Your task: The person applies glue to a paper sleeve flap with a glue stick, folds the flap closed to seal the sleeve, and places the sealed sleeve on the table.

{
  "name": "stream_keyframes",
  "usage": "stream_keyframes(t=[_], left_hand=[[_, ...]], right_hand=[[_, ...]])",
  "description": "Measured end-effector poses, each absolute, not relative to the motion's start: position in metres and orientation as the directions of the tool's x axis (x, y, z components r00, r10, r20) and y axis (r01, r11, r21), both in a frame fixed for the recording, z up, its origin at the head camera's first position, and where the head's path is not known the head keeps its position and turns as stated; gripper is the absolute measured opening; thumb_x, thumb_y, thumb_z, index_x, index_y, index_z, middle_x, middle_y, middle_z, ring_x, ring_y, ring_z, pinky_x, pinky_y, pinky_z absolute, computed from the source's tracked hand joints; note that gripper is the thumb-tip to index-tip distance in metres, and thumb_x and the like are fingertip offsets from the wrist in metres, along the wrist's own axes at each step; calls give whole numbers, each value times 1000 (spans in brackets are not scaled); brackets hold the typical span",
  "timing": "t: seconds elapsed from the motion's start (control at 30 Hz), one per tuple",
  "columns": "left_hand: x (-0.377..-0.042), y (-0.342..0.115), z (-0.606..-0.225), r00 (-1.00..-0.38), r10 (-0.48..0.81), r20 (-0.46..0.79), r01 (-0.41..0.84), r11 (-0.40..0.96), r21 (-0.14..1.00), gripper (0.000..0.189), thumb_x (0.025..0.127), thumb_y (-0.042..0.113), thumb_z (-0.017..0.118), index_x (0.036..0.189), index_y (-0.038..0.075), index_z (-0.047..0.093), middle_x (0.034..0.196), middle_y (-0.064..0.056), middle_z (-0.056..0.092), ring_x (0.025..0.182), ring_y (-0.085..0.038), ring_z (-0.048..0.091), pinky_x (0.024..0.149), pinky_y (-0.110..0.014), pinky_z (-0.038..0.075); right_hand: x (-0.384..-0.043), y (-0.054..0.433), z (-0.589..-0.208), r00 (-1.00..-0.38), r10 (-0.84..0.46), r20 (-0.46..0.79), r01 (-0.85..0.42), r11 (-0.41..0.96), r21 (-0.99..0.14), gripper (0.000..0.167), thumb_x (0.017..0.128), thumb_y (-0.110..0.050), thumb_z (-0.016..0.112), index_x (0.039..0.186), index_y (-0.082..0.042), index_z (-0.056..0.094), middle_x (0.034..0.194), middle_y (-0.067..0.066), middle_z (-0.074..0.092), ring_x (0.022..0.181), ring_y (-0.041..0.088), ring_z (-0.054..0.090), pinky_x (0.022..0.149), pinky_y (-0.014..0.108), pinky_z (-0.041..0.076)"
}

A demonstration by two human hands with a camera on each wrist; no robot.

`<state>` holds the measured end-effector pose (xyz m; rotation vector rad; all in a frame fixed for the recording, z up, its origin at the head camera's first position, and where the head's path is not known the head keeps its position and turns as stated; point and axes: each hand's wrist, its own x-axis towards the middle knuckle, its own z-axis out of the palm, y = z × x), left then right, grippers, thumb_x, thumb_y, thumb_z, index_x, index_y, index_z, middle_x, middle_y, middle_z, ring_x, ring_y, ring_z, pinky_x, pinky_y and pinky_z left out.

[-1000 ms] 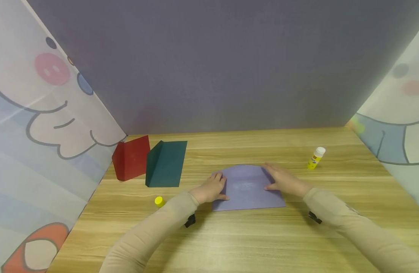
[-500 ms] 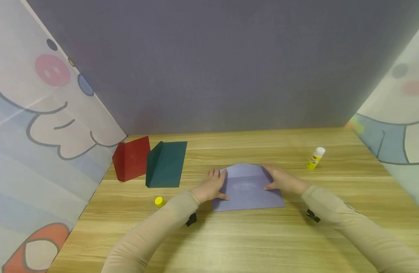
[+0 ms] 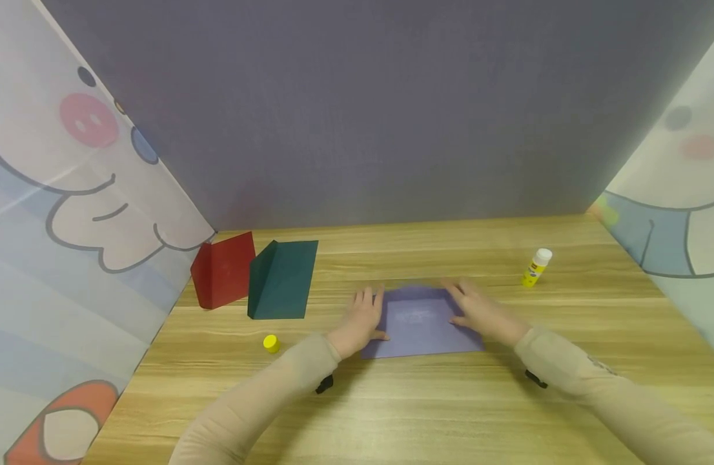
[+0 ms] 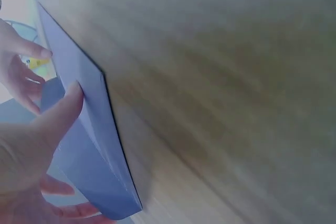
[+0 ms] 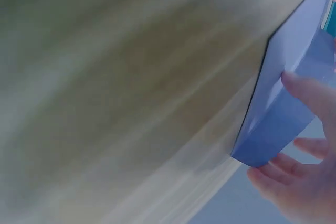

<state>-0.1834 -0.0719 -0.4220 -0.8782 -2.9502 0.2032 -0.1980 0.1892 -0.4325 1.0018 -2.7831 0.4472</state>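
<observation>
A sheet of purple paper (image 3: 421,329) lies on the table between my hands, a pale smear at its middle. Its far strip (image 3: 418,294) is bent up along a crease. My left hand (image 3: 359,323) holds the left side, thumb on the upper face and fingers along the far left corner. On the right side, my right hand (image 3: 479,313) grips it in the same way. In the right wrist view, the right thumb (image 5: 307,90) lies on the face of the sheet while the fingers (image 5: 283,171) reach behind the bent strip.
Folded red paper (image 3: 226,271) and folded dark green paper (image 3: 287,281) stand at the back left of the wooden table (image 3: 427,413). A yellow cap (image 3: 271,343) lies left of my left forearm. A glue stick (image 3: 536,268) stands at the back right.
The far strip of the purple paper has bent further up and toward me. My left fingers have shifted outward to the sheet's left far corner; my right hand has barely moved.
</observation>
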Motion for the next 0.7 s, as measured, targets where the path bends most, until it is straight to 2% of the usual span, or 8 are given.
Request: stream_keyframes(t=[0.13,0.3,0.5,0.7], left_hand=[[-179,-71,-421,-834,551,34,542,828,-144,93,66,53,64,131,-7,34,111,-20,46,99,-28,50,89,-34,42],[-176,-72,-423,-826,562,37,557,824,-102,83,70,47,65,127,-8,40,117,-24,45,102,-30,50,88,-33,44],[-175,-72,-424,-804,591,59,587,806,-80,69,73,43,65,118,-7,49,108,-20,50,98,-27,52,83,-28,47],[-173,-74,-424,-780,619,96,611,785,-102,58,73,41,66,109,-4,56,96,-14,55,87,-22,55,76,-25,49]], right_hand=[[-193,188,-433,-776,-589,225,-630,738,-242,59,70,-11,74,119,8,47,96,17,49,83,28,54,71,38,50],[-192,188,-434,-760,-603,243,-650,721,-240,55,69,-6,74,117,6,51,98,18,50,84,29,55,72,38,50],[-190,187,-434,-735,-623,266,-676,702,-224,49,67,0,73,112,5,55,98,19,52,87,31,54,74,40,49],[-188,186,-432,-728,-635,257,-684,694,-225,45,66,2,73,108,4,58,96,19,54,85,29,55,73,37,50]])
